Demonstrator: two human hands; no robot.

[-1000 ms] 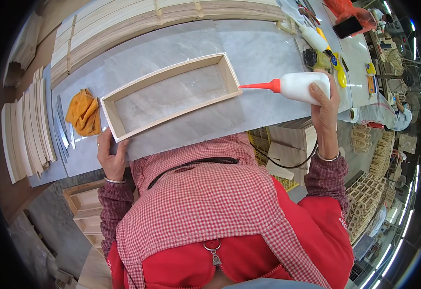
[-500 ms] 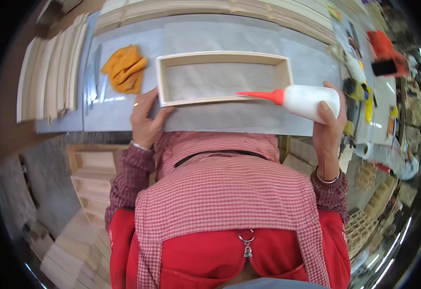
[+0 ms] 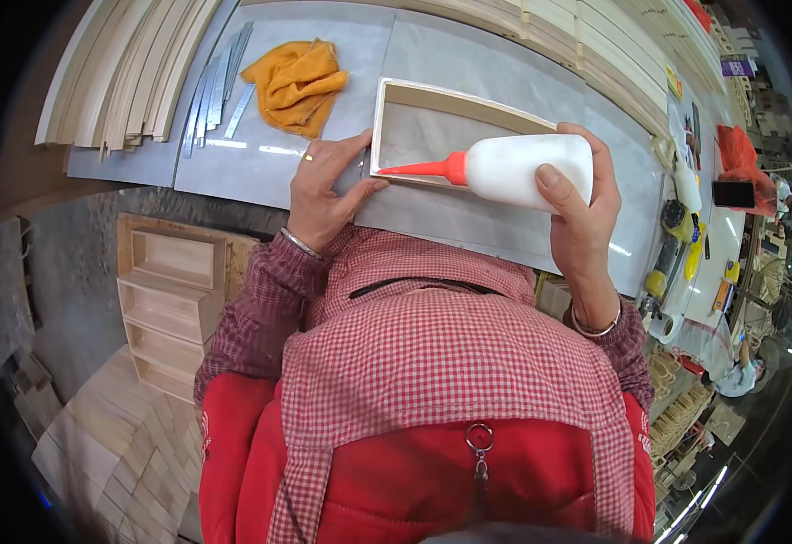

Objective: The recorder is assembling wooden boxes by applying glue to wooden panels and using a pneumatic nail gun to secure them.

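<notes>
A shallow rectangular wooden frame lies on the grey work table in front of me. My left hand grips its near left corner, thumb on the near side and fingers along the left end. In my right hand is a white squeeze bottle with a long red nozzle, held sideways. The nozzle tip points left and is at the frame's near left corner, close to my left thumb; whether it touches the wood I cannot tell.
An orange cloth and several thin metal strips lie left of the frame. Wooden slats are stacked at the far left, more along the back. Wooden boxes stand below left. Tape, tools and a phone sit at the right.
The bottle has moved left along the near side, its nozzle going from the middle to the left corner. My left hand stays on that corner. The whole view has turned and shifted.
</notes>
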